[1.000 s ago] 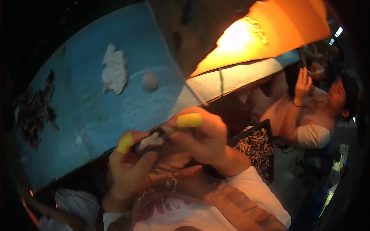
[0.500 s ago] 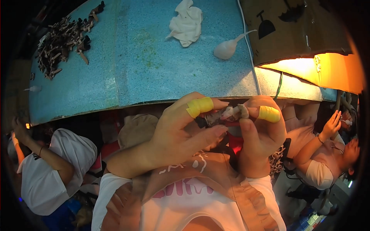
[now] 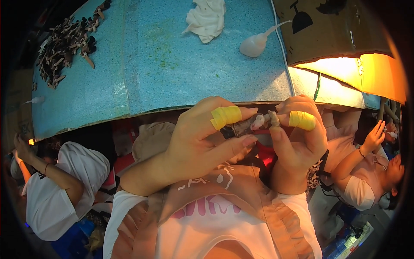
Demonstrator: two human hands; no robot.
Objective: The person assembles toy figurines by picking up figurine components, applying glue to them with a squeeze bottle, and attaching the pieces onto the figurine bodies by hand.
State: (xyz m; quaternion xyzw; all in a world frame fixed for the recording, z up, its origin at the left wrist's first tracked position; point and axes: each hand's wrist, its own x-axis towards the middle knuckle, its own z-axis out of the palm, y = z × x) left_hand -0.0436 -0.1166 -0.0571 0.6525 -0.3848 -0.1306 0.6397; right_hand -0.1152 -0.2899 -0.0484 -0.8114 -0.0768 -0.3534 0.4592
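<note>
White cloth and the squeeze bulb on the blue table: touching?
Apart. The head view shows the white cloth and the squeeze bulb lying on the blue table with a strip of bare blue surface between them.

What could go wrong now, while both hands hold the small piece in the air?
1. The small dark piece is pinched between the left hand and the right hand off the edge of the blue table; if it slips, it would likely fall to the lap or floor.
2. Only one finger on each hand has yellow tape; bare fingertips may get hurt.
</note>
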